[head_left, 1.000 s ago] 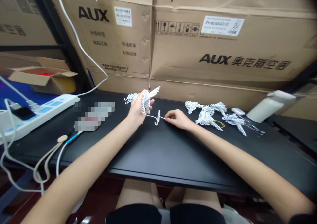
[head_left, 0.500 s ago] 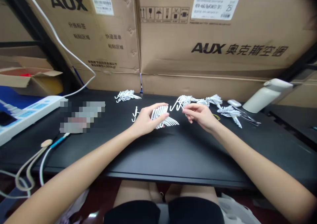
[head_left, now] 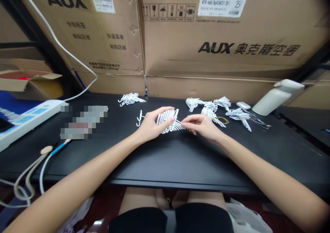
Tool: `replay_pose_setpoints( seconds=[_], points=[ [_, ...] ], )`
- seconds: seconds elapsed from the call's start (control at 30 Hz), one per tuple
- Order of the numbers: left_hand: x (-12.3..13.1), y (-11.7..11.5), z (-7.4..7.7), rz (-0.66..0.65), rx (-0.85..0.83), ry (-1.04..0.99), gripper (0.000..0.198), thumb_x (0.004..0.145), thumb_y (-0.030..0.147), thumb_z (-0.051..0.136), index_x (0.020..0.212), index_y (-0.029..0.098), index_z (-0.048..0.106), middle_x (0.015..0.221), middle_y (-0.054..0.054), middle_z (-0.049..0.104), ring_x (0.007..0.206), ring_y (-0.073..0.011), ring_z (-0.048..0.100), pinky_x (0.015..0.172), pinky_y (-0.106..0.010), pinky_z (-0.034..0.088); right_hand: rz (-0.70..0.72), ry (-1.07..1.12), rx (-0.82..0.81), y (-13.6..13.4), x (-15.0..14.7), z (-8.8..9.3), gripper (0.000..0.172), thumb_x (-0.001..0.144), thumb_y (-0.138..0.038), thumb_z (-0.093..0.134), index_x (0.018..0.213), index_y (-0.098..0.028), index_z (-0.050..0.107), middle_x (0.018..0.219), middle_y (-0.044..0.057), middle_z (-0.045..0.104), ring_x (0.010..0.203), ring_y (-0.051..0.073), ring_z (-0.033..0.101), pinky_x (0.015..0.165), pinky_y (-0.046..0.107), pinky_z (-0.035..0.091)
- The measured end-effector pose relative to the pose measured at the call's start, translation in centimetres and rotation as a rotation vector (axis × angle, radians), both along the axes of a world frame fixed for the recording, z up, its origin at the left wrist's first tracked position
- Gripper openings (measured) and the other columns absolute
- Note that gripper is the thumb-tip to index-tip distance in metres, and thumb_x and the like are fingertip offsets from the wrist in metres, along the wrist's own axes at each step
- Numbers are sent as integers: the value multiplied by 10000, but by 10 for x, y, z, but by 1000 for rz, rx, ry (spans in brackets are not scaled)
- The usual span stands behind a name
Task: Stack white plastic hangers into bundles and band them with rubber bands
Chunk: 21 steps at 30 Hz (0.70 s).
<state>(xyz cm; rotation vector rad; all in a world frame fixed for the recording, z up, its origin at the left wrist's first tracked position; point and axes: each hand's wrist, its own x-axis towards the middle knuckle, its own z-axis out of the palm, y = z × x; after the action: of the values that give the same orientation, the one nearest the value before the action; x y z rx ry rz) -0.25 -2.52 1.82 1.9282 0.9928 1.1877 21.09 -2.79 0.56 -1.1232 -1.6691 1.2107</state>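
My left hand [head_left: 151, 124] grips a row of white hooks [head_left: 165, 118] nested side by side, thumb across the near face and fingers behind. Their thin stems fan out toward the right. At the right end of that row, my right hand [head_left: 199, 124] pinches the stem of one white hook [head_left: 174, 119], which lies slanted against the bundle. A single loose white hook [head_left: 139, 119] rests on the table just left of my left hand. Behind my right hand are several bundles of white hooks [head_left: 211, 114], and another pile of hooks [head_left: 131, 98] sits at the back left.
The black table [head_left: 165, 167] backs onto large cardboard boxes [head_left: 221, 30]. A white bottle [head_left: 273, 99] leans at the back right, near a small white case [head_left: 243, 105] and a yellow band [head_left: 223, 120]. To the left are a power strip [head_left: 31, 118], a blurred-out item [head_left: 82, 123] and cables.
My right hand has moved left and down from the piles at the back, bringing a hook against the bundle in my left hand. The left hand has stayed nearly in place.
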Motion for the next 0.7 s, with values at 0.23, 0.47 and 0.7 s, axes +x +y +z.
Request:
replay_pose_setpoints(
  seconds=[0.23,0.47,0.7],
  points=[
    [0,1,-4,-34,-83,-32,389,768,354,668,1131,215,662,975,-70,719,907,-238,668,847,-322,503,-56,85,24,-2,-8,-11,211,689,-354,740,779,-164,718,768,35,688,671,125,591,552,224,476],
    [1,1,-9,-86,-140,-48,400,782,383,651,1140,207,641,1066,-92,699,922,-241,668,813,-320,520,87,153,-143,-10,-18,-10,351,743,-445,697,896,-131,677,694,54,713,648,173,699,587,259,542],
    [3,-7,-7,-169,-69,35,391,800,382,629,1148,204,639,1085,-70,693,952,-230,646,845,-300,486,271,-40,-48,-13,-15,-5,344,800,-442,636,815,-106,709,784,103,737,605,170,704,488,209,511]
  ],
)
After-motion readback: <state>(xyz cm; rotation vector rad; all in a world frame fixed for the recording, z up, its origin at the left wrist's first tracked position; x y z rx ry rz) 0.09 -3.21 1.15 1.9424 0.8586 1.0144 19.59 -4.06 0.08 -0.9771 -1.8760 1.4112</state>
